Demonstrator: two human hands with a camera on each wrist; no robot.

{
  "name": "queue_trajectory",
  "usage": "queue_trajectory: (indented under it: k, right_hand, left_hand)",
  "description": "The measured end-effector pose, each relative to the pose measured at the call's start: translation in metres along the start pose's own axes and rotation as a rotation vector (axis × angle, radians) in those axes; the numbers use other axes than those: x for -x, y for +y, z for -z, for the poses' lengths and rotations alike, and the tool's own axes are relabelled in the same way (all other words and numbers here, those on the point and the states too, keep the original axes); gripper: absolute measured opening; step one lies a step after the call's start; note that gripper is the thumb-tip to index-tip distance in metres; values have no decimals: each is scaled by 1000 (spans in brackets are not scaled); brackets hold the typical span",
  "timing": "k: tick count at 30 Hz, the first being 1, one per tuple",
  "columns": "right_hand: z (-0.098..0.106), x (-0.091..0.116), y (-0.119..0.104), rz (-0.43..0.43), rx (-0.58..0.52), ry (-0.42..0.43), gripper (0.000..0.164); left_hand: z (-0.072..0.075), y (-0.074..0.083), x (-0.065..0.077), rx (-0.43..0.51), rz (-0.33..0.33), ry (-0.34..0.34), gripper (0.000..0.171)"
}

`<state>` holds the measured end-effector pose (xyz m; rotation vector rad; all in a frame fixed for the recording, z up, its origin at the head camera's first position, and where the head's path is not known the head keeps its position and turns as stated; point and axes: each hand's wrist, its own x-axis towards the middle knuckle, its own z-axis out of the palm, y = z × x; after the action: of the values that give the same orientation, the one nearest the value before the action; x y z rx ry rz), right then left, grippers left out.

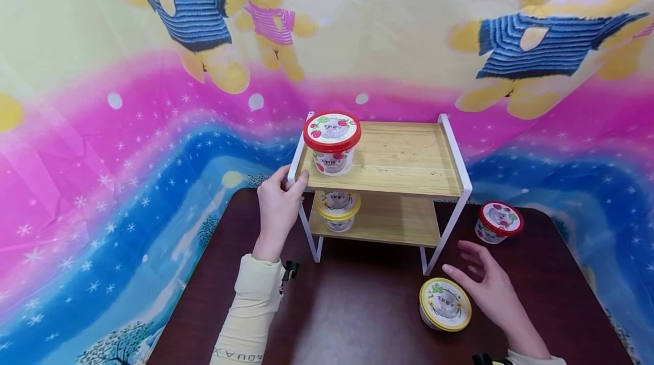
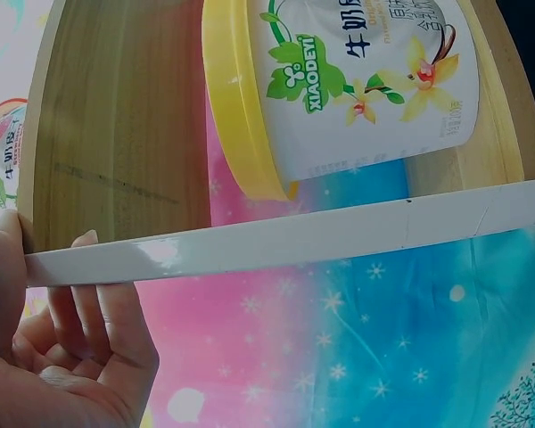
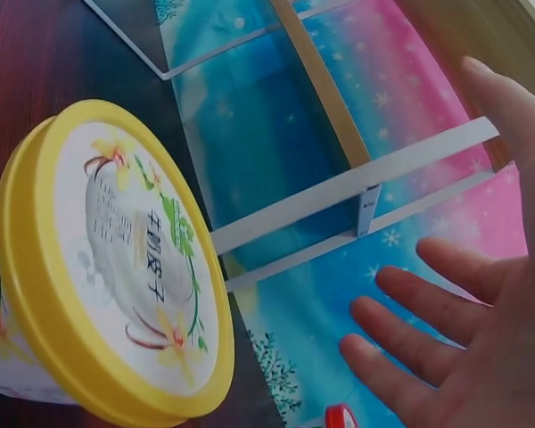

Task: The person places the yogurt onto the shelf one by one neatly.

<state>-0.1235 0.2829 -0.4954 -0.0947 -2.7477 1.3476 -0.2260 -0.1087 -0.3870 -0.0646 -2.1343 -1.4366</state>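
A white-framed two-tier shelf (image 1: pixel 403 155) stands upright, a closed yellow-lidded tub (image 1: pixel 445 304) near its front.

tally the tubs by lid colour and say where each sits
Red-lidded tubs: 2 (one on the upper shelf, one on the table)
Yellow-lidded tubs: 2 (one on the lower shelf, one on the table)
Total: 4

Over my feed I read 牛奶皮子 atop the yellow tub (image 3: pixel 147 259) toward the right edge of the table (image 1: pixel 347 308), and on the red tub (image 1: pixel 332 143) at the left edge of the top shelf (image 1: pixel 409 155). At the left edge of the lower shelf (image 1: pixel 398 220), the other yellow tub (image 2: pixel 357 134) shows XIAODEYI on a green leaf (image 2: pixel 301 78). Print on the other red tub (image 1: pixel 498 222) and left sleeve (image 1: pixel 250 314) escapes me.
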Motion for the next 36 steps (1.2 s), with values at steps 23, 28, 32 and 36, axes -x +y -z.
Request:
queue_trajectory:
  k: [23, 28, 32, 36]
  right_hand:
    - [-4, 9, 17, 2, 21, -201, 92]
    - [-7, 12, 22, 6, 25, -225, 90]
    - [-11, 16, 27, 22, 43, -217, 94]
    - [-14, 19, 32, 11, 62, -233, 101]
  left_hand:
    - [0, 0, 0, 17, 11, -12, 37]
    - [0, 0, 0, 25, 20, -14, 37]
    - [0, 0, 0, 44, 25, -18, 36]
    - [0, 0, 0, 39, 21, -13, 36]
